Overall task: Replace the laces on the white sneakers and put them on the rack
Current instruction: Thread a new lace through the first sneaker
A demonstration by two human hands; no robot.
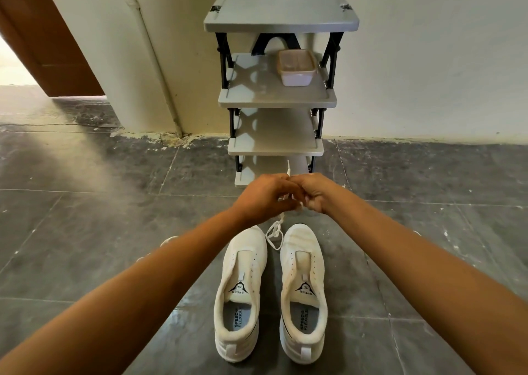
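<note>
Two white sneakers stand side by side on the dark tiled floor, toes pointing at the rack: the left sneaker [241, 291] and the right sneaker [303, 289]. Neither has a lace in its eyelets. My left hand [264, 197] and my right hand [313, 193] meet above the toes, and both pinch a white lace [275, 233]. One lace tip sticks up above the knuckles, and a tangled loop hangs down between the two toes. The grey shoe rack [278, 100] stands just beyond my hands against the wall.
A clear plastic container [296, 67] sits on the rack's second shelf at the right. A pale object [168, 241] lies on the floor partly behind my left forearm. A brown door [48, 43] stands open at the far left.
</note>
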